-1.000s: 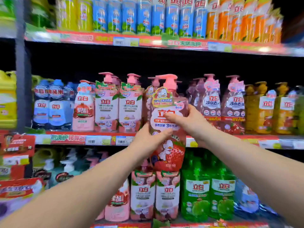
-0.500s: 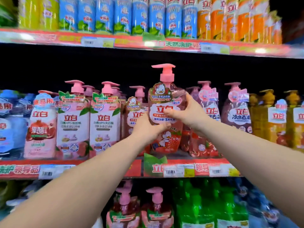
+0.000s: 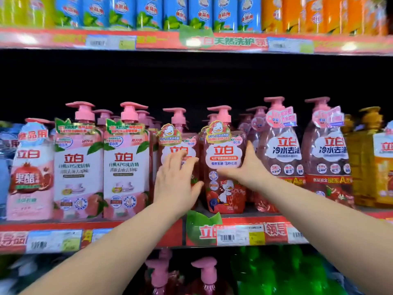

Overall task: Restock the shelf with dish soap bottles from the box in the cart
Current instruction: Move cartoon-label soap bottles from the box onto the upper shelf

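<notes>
Plainly, the middle shelf [image 3: 106,227] is packed along its front row; its red price strip runs under both our forearms, and the bottles' bases stand just behind that edge. Above the pump heads a tall dark band lies open up to the upper shelf [image 3: 148,42], which carries blue bottles [image 3: 146,11] and orange bottles [image 3: 297,13]; side to side the bottles stand shoulder to shoulder.

Our duck-label bottle [image 3: 223,154] stands upright on the middle shelf, base close to the front edge, pink pump nozzle pointing left; it sits between the twin duck bottle [image 3: 170,137] on its left and the cold-water bottles [image 3: 282,158] on its right, touching or nearly touching both.

Our right hand [image 3: 248,169] holds it from the right; the thumb lies across the front just under the white label, and the fingers run up the bottle's right side, wedged between it and the nearest cold-water bottle; how far they reach round the back we cannot tell.

Our left hand [image 3: 176,182] lies flat on the front of the twin duck bottle, fingers straight and slightly spread, gripping nothing; its thumb points toward the seam between the two duck bottles, and whether it touches ours we cannot tell.

Left of the twin stand the peach bottles [image 3: 125,167]; below the strip, blurred, show pink pump heads [image 3: 204,267] and green bottles [image 3: 276,273].
</notes>
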{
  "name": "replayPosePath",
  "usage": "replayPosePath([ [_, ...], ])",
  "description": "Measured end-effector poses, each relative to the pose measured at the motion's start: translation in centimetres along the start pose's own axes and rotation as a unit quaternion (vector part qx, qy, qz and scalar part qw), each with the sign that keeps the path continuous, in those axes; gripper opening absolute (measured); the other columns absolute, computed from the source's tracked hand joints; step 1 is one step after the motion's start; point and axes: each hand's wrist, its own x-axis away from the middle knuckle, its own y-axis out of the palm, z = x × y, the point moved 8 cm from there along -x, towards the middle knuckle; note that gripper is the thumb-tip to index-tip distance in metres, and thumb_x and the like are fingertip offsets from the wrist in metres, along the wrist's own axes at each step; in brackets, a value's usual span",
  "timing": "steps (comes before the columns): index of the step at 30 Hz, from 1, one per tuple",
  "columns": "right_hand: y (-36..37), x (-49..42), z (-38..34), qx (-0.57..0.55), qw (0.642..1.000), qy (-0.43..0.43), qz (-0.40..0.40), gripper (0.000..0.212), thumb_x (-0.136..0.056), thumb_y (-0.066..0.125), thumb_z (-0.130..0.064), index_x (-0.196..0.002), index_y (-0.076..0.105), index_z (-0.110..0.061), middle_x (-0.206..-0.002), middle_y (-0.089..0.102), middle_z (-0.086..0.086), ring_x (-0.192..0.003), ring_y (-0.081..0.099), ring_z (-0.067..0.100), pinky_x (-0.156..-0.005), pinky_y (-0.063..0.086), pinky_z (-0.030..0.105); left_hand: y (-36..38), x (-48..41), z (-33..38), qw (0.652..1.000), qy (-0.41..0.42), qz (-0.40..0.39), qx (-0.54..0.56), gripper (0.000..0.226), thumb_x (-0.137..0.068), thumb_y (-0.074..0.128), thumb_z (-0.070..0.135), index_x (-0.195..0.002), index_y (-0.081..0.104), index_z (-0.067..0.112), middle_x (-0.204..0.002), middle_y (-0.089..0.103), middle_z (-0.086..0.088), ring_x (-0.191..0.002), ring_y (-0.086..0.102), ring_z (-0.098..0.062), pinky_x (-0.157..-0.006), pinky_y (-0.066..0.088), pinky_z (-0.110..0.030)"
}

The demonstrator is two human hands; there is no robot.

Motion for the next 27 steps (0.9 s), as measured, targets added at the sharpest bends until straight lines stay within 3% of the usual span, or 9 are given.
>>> replayPosePath([
  [3, 1.6, 1.6, 1.5, 0.071, 0.996, 0.034, -0.029, 0.144, -0.060, 0.089, -0.029, -0.147, -0.025, -0.021, -0.154, 0.028, 0.011, -0.136, 0.040, 0.028, -0.112, 0.034, 0.045, 1.1, 0.2, -1.4, 0.997, -0.009, -0.060, -0.046, 0.084, -0.087, 0.058, 0.041, -0.151, 0.005, 0.027, -0.158, -0.017, -0.005, -0.146, -0.017, -0.026, -0.116, 0.017, -0.042],
  [5, 1.9, 1.8, 2.1, 0.087, 0.995, 0.045, -0.027, 0.148, -0.059, 0.090, -0.027, -0.144, -0.031, -0.025, -0.152, 0.032, 0.013, -0.130, 0.047, 0.030, -0.109, 0.039, 0.047, 2.0, 0.2, -1.7, 0.992, 0.011, -0.086, -0.095, 0.092, -0.087, 0.059, 0.040, -0.151, -0.006, 0.025, -0.156, -0.028, -0.005, -0.143, -0.025, -0.030, -0.116, 0.019, -0.045],
  [8, 2.3, 1.4, 2.2, 0.079, 0.996, 0.038, -0.018, 0.147, -0.059, 0.089, -0.025, -0.145, -0.031, -0.025, -0.151, 0.034, 0.012, -0.132, 0.045, 0.029, -0.109, 0.038, 0.046, 2.5, 0.1, -1.7, 0.987, 0.027, -0.097, -0.128, 0.094, -0.088, 0.059, 0.039, -0.150, -0.010, 0.025, -0.155, -0.029, -0.004, -0.141, -0.028, -0.034, -0.116, 0.015, -0.049],
  [12, 3.1, 0.9, 2.3, 0.073, 0.997, 0.038, -0.010, 0.144, -0.061, 0.088, -0.025, -0.146, -0.027, -0.026, -0.151, 0.034, 0.014, -0.133, 0.043, 0.029, -0.110, 0.037, 0.047, 3.0, -0.2, -2.4, 0.989, 0.035, -0.107, -0.098, 0.097, -0.087, 0.061, 0.038, -0.150, -0.012, 0.029, -0.154, -0.033, 0.002, -0.140, -0.032, -0.030, -0.117, 0.023, -0.049],
  [18, 3.1, 0.2, 2.7, 0.063, 0.997, 0.039, -0.005, 0.145, -0.057, 0.090, -0.025, -0.147, -0.024, -0.029, -0.148, 0.037, 0.014, -0.132, 0.045, 0.030, -0.109, 0.038, 0.049, 3.2, -0.4, -2.6, 0.990, 0.041, -0.110, -0.079, 0.099, -0.085, 0.065, 0.036, -0.150, -0.010, 0.028, -0.153, -0.034, 0.002, -0.139, -0.034, -0.029, -0.116, 0.022, -0.052],
  [27, 3.7, -0.6, 3.4, 0.049, 0.997, 0.057, -0.008, 0.142, -0.063, 0.088, -0.018, -0.147, -0.026, -0.025, -0.151, 0.033, 0.012, -0.135, 0.040, 0.028, -0.113, 0.033, 0.047, 4.0, -1.2, -2.9, 0.988, 0.029, -0.130, -0.072, 0.107, -0.084, 0.066, 0.036, -0.149, -0.016, 0.017, -0.153, -0.034, -0.001, -0.140, -0.032, -0.029, -0.116, 0.017, -0.053],
])
